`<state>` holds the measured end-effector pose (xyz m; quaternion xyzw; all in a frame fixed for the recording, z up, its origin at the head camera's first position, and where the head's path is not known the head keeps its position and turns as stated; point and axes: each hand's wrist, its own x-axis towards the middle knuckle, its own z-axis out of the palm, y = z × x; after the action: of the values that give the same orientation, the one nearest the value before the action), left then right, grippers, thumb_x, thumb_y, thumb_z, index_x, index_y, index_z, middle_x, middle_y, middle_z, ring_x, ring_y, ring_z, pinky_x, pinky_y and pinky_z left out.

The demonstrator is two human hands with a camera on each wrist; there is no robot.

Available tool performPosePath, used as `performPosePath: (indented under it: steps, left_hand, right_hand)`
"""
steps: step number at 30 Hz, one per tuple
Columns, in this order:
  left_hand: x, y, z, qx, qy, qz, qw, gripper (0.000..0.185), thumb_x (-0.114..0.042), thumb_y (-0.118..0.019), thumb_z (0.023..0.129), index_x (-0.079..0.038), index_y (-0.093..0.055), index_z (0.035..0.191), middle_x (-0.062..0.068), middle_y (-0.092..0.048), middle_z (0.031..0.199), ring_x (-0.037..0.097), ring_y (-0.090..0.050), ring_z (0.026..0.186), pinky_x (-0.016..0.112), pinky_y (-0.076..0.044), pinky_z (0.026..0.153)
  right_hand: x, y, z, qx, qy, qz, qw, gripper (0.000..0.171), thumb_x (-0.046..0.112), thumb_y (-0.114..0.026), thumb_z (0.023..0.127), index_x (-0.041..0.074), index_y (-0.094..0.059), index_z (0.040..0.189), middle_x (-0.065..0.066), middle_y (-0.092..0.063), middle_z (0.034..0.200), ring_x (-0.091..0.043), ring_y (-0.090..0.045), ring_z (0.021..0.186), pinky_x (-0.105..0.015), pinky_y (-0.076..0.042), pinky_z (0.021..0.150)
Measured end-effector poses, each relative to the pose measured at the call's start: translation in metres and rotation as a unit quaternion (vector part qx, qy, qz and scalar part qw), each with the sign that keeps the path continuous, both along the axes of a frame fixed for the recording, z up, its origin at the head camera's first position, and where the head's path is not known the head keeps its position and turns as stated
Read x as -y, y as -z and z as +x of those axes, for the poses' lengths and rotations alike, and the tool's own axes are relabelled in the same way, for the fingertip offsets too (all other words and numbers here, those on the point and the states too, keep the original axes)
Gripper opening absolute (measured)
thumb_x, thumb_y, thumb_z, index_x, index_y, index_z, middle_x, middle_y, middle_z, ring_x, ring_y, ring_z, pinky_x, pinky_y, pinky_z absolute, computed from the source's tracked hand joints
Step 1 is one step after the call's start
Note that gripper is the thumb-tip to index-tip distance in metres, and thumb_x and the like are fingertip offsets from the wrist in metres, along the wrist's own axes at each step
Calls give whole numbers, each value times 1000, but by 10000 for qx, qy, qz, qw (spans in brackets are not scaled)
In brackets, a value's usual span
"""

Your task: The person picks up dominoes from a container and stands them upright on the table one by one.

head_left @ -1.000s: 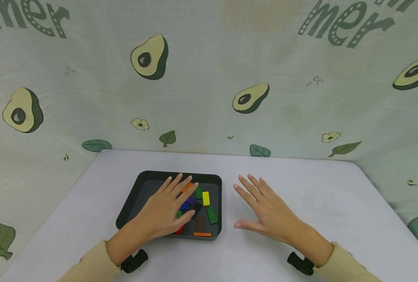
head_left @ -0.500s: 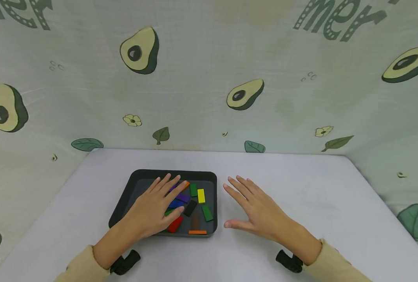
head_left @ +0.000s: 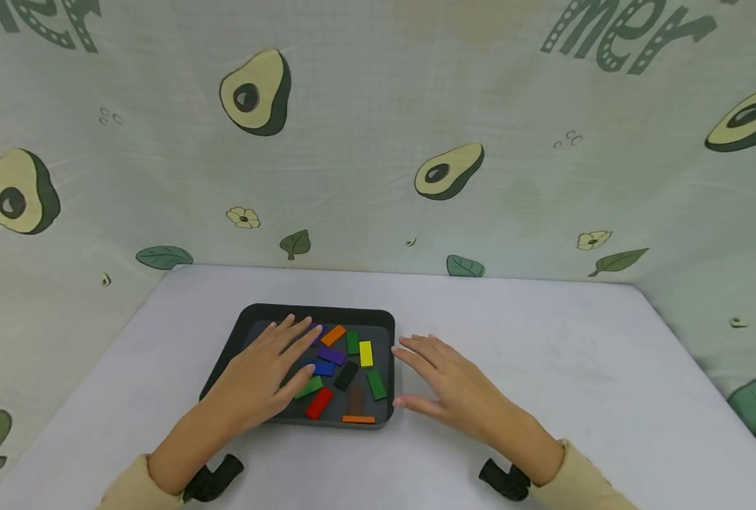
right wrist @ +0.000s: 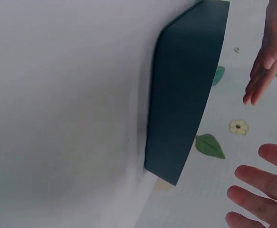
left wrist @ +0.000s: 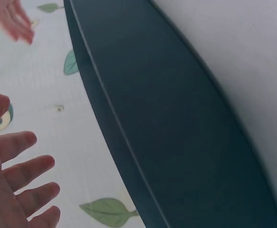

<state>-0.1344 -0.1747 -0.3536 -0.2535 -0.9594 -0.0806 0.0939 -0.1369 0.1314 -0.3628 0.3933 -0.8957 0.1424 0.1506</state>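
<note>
A dark rectangular tray [head_left: 390,354] lies on the white table, holding several coloured blocks. Over its left part hovers my left hand [head_left: 253,379], fingers spread and holding nothing. Near its thumb are a light green block [head_left: 310,387], a blue block [head_left: 324,369] and a red block [head_left: 319,403]. My right hand [head_left: 450,389] is just beyond the tray's right side, its fingertips right at the rim, fingers extended and nothing held. Both wrist views show the tray's outer wall [left wrist: 162,104] and relaxed, parted fingers [right wrist: 262,204]. The left hand hides the tray's left interior.
Also in the tray are a yellow block [head_left: 366,354], a black block [head_left: 346,375], a brown block [head_left: 355,401] and an orange block [head_left: 334,335]. Behind the white table [head_left: 543,354] hangs an avocado-print cloth [head_left: 352,142].
My right hand has moved left, up to the tray's right rim. My left hand has drifted left over the tray, uncovering more blocks. The head view has shifted slightly.
</note>
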Motion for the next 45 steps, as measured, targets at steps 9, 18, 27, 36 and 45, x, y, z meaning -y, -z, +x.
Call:
performPosePath:
  steps: [9, 18, 27, 36, 45]
  left_hand:
    - [18, -4, 5, -10, -320, 426, 9986, 52, -34, -49, 96, -17, -38, 143, 6, -40, 146, 31, -34, 136, 50, -32, 108]
    - [41, -2, 12, 105, -666, 953, 9932, 54, -31, -49, 97, -19, -32, 146, 11, -38, 145, 36, -35, 134, 50, -29, 108]
    - [67, 11, 24, 584, -1179, 1765, 9755, 56, -29, -49, 97, -18, -27, 148, 16, -37, 143, 41, -37, 128, 62, -36, 93]
    - [96, 34, 34, 526, -1227, 2912, 9473, 54, -12, -59, 92, -5, -39, 141, 19, -49, 132, 8, -53, 110, 1, -39, 84]
    - [107, 41, 35, 2167, -1863, 3285, 9002, 55, -29, -52, 96, -10, -34, 144, 19, -46, 136, -21, -43, 97, 16, -48, 73]
  right_hand:
    - [16, -2, 4, 775, -433, -498, 9948, 46, 43, -60, 88, 11, -60, 121, 0, -55, 125, -14, -53, 116, -30, -49, 93]
    - [34, -8, 4, 1863, -525, -335, 9805, 38, 33, -60, 90, 10, -60, 120, 3, -59, 119, -11, -54, 111, -26, -48, 94]
    - [56, -5, 2, 2561, -592, 22, 9648, 29, 26, -62, 90, 9, -64, 114, 0, -63, 111, -11, -56, 105, -22, -49, 90]
    - [70, 1, 3, 2761, -498, 478, 9586, 34, 35, -65, 87, 13, -66, 113, 6, -60, 100, -1, -52, 89, -14, -48, 77]
    - [77, 9, 4, 2974, -324, 658, 9519, 35, 35, -67, 85, 13, -67, 112, 5, -60, 101, 1, -50, 84, -13, -47, 75]
